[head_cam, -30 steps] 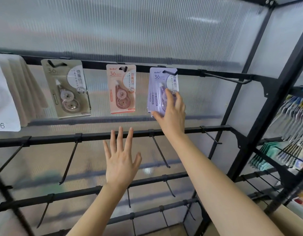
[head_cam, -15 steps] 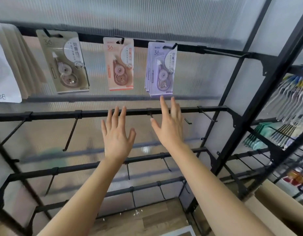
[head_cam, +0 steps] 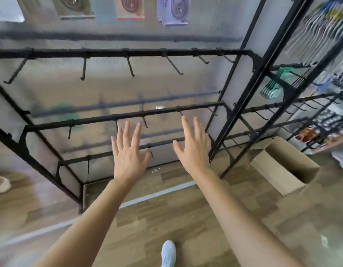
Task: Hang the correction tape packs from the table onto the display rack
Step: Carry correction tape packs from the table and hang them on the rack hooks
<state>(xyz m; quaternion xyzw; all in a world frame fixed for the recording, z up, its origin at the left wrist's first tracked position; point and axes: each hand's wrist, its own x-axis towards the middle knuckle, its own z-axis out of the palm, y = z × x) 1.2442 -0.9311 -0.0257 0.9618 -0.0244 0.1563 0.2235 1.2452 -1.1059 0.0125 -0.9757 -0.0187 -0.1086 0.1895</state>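
Left hand [head_cam: 128, 158] and right hand [head_cam: 193, 149] have dropped, spread empty, well below the correction tape packs [head_cam: 172, 12].

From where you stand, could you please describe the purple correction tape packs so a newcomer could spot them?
Look along the top of the black display rack, at the view's upper edge. Of the three pack colours hanging there, the purple correction tape packs are rightmost, beside the pink pack. Only they are lilac and fanned as a stack.
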